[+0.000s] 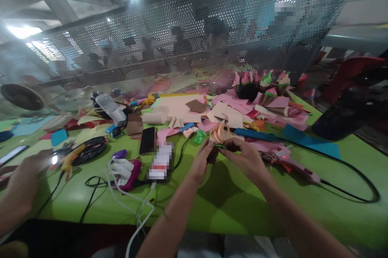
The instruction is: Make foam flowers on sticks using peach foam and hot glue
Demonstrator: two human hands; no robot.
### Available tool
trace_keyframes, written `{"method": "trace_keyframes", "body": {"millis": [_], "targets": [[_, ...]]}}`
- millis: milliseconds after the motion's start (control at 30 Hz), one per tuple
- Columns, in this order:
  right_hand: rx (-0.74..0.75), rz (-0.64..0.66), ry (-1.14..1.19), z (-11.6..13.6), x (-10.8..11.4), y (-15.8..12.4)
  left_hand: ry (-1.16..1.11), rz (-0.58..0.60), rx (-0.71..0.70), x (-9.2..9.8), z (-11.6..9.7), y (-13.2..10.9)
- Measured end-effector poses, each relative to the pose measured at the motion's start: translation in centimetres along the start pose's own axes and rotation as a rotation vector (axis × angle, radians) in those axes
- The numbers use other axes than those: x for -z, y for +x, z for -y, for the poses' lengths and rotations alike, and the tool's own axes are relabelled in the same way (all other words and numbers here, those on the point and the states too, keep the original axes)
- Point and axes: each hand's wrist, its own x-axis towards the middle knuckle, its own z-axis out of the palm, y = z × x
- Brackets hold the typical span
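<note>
My left hand is closed on the lower left side of a cream-and-orange pleated foam swirl, shaped like an ice cream top. At its base runs a thin green strip, pinched by the fingers of my right hand. Both hands hold the piece above the green table. Left of it lies a crumpled green foam piece. Beside my right hand rest a blue-handled corded tool and a pink glue gun with a small red light.
Foam sheets and several finished ice cream cones stand behind. A phone on a cable, a dark phone and a magenta power strip lie left. Another person's hand is near a yellow glue gun.
</note>
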Motion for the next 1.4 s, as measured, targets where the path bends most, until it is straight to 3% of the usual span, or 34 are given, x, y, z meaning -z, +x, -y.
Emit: {"method": "trace_keyframes", "body": {"millis": [300,633,1100,1400], "targets": [[0.006,-0.052,-0.061,0.74,0.06,-0.04,0.009,0.05,0.001,0.36,0.14,0.24],[0.089,-0.079,-0.177,0.76,0.24,-0.2,0.013,0.03,0.003,0.26,0.06,0.13],[0.03,0.004,-0.027,0.43,0.23,0.05,0.02,-0.015,0.018,0.31,-0.19,-0.06],[0.303,-0.107,-0.466,0.47,0.43,-0.39,-0.046,-0.03,0.039,0.61,0.16,0.13]]}}
